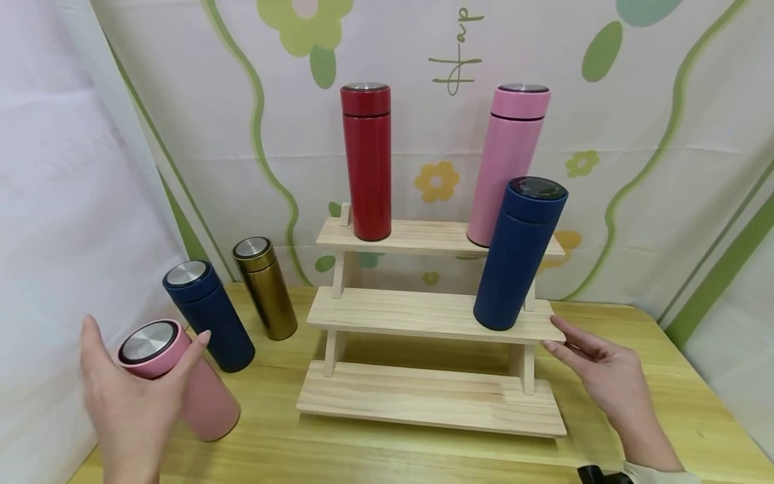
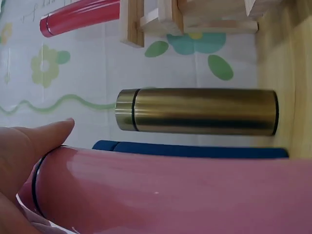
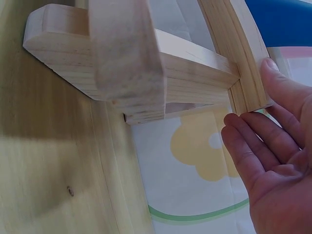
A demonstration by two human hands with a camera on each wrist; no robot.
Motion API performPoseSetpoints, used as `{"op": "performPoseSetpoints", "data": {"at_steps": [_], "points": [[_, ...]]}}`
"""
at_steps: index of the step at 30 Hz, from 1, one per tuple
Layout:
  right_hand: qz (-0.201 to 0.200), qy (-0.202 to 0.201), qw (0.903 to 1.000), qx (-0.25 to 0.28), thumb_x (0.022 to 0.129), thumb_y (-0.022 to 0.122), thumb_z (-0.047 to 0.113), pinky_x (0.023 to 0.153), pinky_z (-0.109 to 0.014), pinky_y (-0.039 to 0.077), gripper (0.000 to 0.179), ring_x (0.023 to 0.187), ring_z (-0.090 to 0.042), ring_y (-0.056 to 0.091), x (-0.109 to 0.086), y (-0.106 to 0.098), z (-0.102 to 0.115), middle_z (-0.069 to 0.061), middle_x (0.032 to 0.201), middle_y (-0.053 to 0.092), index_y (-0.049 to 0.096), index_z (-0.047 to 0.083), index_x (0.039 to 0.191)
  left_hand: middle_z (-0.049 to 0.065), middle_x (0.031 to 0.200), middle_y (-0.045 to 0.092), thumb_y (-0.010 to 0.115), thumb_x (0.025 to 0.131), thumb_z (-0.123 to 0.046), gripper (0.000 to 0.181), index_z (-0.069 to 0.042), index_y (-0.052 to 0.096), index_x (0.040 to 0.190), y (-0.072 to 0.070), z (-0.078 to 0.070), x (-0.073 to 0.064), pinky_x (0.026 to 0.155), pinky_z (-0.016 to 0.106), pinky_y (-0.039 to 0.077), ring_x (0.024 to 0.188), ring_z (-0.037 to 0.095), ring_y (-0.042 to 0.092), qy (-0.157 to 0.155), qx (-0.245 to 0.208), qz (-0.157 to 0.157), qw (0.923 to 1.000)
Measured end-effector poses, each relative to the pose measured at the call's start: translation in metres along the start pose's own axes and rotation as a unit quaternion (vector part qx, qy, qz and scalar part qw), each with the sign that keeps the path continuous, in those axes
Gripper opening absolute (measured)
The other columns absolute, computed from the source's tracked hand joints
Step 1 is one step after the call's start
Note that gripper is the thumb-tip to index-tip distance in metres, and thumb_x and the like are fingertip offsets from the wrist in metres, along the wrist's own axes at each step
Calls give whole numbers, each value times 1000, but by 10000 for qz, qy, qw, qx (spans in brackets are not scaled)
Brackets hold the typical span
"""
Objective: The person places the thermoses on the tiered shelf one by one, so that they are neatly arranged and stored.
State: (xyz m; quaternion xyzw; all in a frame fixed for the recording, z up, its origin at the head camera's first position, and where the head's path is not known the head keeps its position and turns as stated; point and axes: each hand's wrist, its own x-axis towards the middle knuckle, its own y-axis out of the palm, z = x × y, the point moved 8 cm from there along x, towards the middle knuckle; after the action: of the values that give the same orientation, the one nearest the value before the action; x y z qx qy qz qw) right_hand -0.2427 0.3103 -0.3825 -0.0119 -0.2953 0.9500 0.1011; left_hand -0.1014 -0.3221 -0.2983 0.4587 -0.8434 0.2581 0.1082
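Observation:
My left hand is spread around the top of a matte pink thermos on the table at the left. In the left wrist view, the thumb stands off the bottle's side by the lid, and the other fingers are mostly hidden. My right hand holds the right end of the middle shelf of a three-step wooden display stand between thumb and fingers. On that shelf, close to this hand, stands a dark blue thermos with a black lid top.
A red thermos and a glossy pink thermos stand on the top shelf. Behind the left hand are another blue thermos and a gold one. A flower-print cloth hangs behind the wooden table.

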Motion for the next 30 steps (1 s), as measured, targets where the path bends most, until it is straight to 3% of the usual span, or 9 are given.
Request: {"op": "performPoseSetpoints", "data": {"at_steps": [6, 10, 13, 20, 26, 30], "points": [[14, -56, 9999, 105, 90, 82, 60, 76, -5, 52, 66, 101, 29, 58, -1, 2, 0, 27, 134, 68, 67, 32, 148, -4, 178, 30, 95, 82, -35, 115, -31, 24, 171, 8, 25, 0, 134, 31, 26, 161, 21, 36, -1051, -83, 335, 9939], [-29, -102, 9999, 38, 90, 82, 60, 75, -6, 52, 65, 101, 28, 58, -1, 2, 1, 23, 135, 69, 67, 33, 147, 0, 166, 45, 97, 79, -41, 109, -33, 32, 166, 12, 39, -3, 122, 25, 37, 144, 15, 47, -1491, 6, 368, 9881], [-67, -129, 9999, 1, 90, 82, 61, 75, -6, 52, 65, 100, 29, 58, 0, 0, 1, 21, 135, 70, 68, 33, 147, -3, 150, 54, 100, 77, -41, 103, -32, 41, 161, 18, 49, -4, 111, 23, 41, 129, 11, 50, -1597, -119, 392, 9863], [-19, -226, 9997, 116, 92, 82, 58, 76, -6, 53, 65, 101, 26, 60, 0, 1, 2, 24, 131, 71, 67, 30, 148, -16, 118, 64, 104, 71, -25, 85, -30, 58, 142, 33, 75, -11, 83, 8, 43, 105, 6, 58, -1782, -961, 344, 9787], [9, -213, 9996, 160, 92, 82, 58, 77, -5, 53, 65, 102, 27, 59, -1, 2, 3, 23, 133, 70, 67, 30, 148, -16, 113, 62, 105, 71, -27, 78, -31, 58, 133, 38, 95, -19, 82, 8, 41, 102, 6, 55, -2089, -1036, 364, 9718], [6, -179, 9997, 154, 92, 81, 59, 77, -5, 52, 65, 102, 28, 58, -1, 1, 3, 22, 135, 70, 67, 31, 148, -15, 111, 64, 105, 71, -25, 75, -31, 60, 130, 41, 99, -21, 84, 9, 41, 102, 6, 57, -2122, -1163, 334, 9697]]}}
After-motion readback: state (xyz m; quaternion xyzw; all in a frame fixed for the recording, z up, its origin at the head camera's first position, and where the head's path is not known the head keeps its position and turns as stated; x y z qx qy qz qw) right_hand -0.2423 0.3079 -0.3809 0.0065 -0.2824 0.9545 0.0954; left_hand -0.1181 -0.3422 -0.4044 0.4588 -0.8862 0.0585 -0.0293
